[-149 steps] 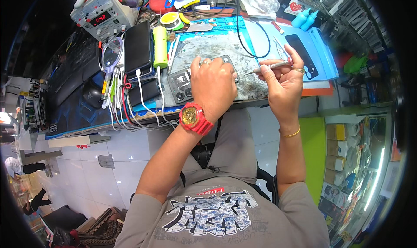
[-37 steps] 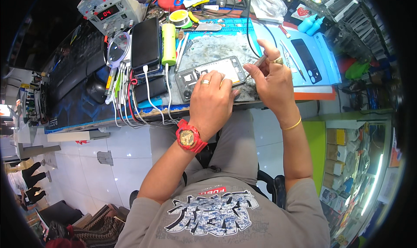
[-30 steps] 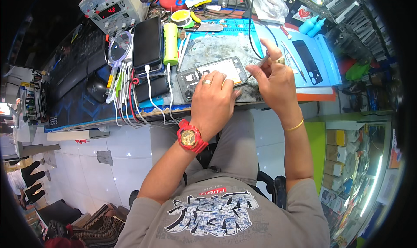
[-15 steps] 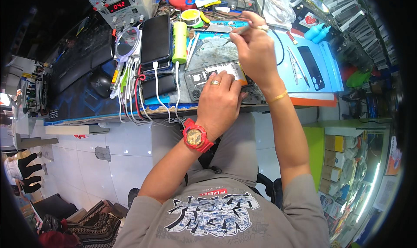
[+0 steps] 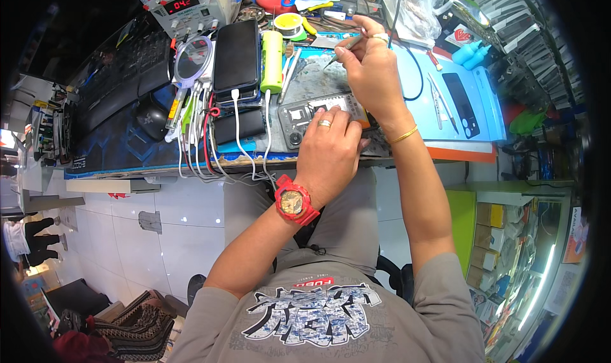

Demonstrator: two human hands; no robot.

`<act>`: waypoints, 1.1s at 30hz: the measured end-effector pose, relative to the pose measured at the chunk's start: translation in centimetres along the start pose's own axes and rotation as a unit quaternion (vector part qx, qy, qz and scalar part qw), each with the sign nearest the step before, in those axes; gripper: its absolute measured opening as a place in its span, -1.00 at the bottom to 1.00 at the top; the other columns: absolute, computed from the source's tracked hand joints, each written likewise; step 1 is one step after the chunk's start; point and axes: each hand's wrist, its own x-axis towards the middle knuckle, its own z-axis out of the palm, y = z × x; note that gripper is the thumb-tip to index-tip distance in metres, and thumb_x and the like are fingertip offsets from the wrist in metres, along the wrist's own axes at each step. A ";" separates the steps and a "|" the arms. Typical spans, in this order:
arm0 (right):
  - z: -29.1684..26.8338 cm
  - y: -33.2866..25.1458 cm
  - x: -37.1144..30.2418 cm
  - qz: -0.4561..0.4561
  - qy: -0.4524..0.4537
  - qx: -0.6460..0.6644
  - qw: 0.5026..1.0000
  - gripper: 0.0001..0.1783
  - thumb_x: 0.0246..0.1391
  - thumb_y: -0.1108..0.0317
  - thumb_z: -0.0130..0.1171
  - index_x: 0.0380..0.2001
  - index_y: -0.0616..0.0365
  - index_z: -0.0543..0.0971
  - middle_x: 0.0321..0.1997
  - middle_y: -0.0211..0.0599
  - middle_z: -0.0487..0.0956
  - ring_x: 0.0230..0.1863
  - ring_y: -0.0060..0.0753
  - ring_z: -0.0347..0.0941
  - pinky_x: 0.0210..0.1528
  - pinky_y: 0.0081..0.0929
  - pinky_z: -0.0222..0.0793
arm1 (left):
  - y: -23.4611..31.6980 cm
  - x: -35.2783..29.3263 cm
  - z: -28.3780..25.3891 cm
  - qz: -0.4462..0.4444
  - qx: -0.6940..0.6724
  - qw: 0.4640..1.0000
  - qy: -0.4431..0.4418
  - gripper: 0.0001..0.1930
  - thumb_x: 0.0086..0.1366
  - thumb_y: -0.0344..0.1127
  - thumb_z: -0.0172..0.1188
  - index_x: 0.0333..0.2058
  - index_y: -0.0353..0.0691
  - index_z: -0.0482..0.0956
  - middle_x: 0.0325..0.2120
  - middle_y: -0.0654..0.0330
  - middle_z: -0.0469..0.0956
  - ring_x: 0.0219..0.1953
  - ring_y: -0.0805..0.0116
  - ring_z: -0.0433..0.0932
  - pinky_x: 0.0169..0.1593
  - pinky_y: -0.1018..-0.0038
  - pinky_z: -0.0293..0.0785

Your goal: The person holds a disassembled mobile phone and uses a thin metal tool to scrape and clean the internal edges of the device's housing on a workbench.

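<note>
On the bench mat in front of me lies a phone (image 5: pixel 296 116) with its back cover off, its inner parts showing. My left hand (image 5: pixel 332 143) rests across it, fingers bent over its near side and thumb by its lower right corner, closed on it. Above and to the right, my right hand (image 5: pixel 374 73) is raised, closed on a slim pointed tool (image 5: pixel 344 50), possibly tweezers. The tool's dark tip points down-left over the mat, apart from the phone. The palm side of my right hand is hidden.
Left of the phone stand a black phone (image 5: pixel 237 59) and a lime-green power bank (image 5: pixel 272 61), with white cables trailing over the bench edge. A power supply (image 5: pixel 184 8) sits behind. To the right, a light-blue mat (image 5: pixel 417 118) holds a phone back panel (image 5: pixel 459 102) and thin tools.
My view has shifted slightly, so the bench things appear a little further right. Both hands keep their grips, the left on the opened phone and the right on the slim tool.
</note>
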 end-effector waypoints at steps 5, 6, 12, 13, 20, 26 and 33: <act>-1.6 -0.2 -0.7 0.009 0.024 0.052 0.998 -0.42 0.22 0.54 0.35 0.26 0.40 0.42 -0.28 -0.07 0.74 -0.24 -0.19 0.75 -0.12 -0.34 0.62 | 0.2 0.0 -0.1 -0.012 0.006 1.000 -0.014 -0.74 0.25 -0.29 0.45 -0.19 -0.32 0.64 -0.12 -0.04 0.59 0.01 -0.06 0.59 0.17 0.09 0.53; -2.0 -0.3 -0.9 0.013 0.025 0.055 0.998 -0.44 0.21 0.55 0.35 0.24 0.41 0.44 -0.28 -0.07 0.74 -0.24 -0.21 0.75 -0.13 -0.34 0.62 | 0.2 0.0 -0.1 -0.014 0.009 1.000 -0.018 -0.74 0.25 -0.29 0.44 -0.18 -0.31 0.64 -0.11 -0.04 0.59 0.01 -0.06 0.59 0.17 0.09 0.53; -5.1 -0.7 -2.9 0.037 0.031 0.041 0.998 -0.44 0.22 0.56 0.35 0.26 0.41 0.44 -0.26 -0.10 0.75 -0.25 -0.31 0.76 -0.10 -0.41 0.63 | 0.1 -0.1 0.1 -0.004 0.015 1.000 -0.006 -0.74 0.24 -0.28 0.45 -0.19 -0.30 0.65 -0.11 0.00 0.59 0.00 -0.03 0.58 0.12 0.12 0.53; -5.5 -0.6 -3.2 0.042 0.036 0.049 0.997 -0.43 0.22 0.56 0.34 0.26 0.40 0.44 -0.26 -0.11 0.75 -0.25 -0.33 0.76 -0.10 -0.42 0.63 | 0.1 0.0 0.1 -0.007 0.014 1.000 -0.012 -0.74 0.24 -0.28 0.45 -0.19 -0.30 0.65 -0.12 0.01 0.58 -0.01 -0.02 0.57 0.11 0.13 0.53; -6.5 -0.6 -4.7 0.081 0.001 0.044 0.996 -0.37 0.31 0.65 0.26 0.38 0.34 0.28 -0.13 -0.14 0.71 -0.12 -0.45 0.70 -0.02 -0.50 0.66 | 0.2 0.0 -0.1 -0.006 0.019 1.000 -0.016 -0.73 0.24 -0.27 0.45 -0.19 -0.29 0.65 -0.17 0.05 0.55 -0.04 0.02 0.56 0.06 0.16 0.53; -6.6 0.0 -5.1 0.074 0.001 0.031 0.997 -0.36 0.32 0.65 0.26 0.38 0.34 0.28 -0.12 -0.16 0.71 -0.13 -0.45 0.71 -0.03 -0.51 0.66 | 0.3 0.0 -0.1 -0.009 0.022 0.999 -0.021 -0.73 0.24 -0.26 0.45 -0.19 -0.29 0.65 -0.18 0.06 0.55 -0.07 0.03 0.56 0.03 0.18 0.53; -6.2 0.0 -5.3 0.078 0.002 0.035 0.996 -0.37 0.33 0.64 0.27 0.38 0.33 0.28 -0.12 -0.14 0.72 -0.13 -0.45 0.72 -0.04 -0.51 0.67 | 0.2 0.1 -0.2 -0.006 0.022 1.000 -0.019 -0.73 0.25 -0.25 0.45 -0.19 -0.29 0.65 -0.18 0.06 0.55 -0.07 0.03 0.56 0.03 0.18 0.53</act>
